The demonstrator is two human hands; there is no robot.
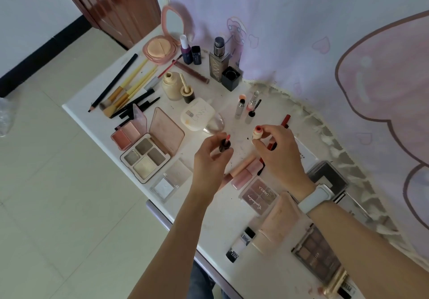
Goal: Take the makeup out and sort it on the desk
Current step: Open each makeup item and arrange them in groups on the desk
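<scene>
"UNNY" on white compact; "UMBELA" on palette

**Gloss, plastic and cloth**

The worktop is smooth, white and slightly glossy. The open eyeshadow palette has a shiny pink plastic lid and shimmery pans. The brushes have yellow wooden-looking handles. The curtain is soft printed cloth. The floor tiles look smooth and matt.
</scene>
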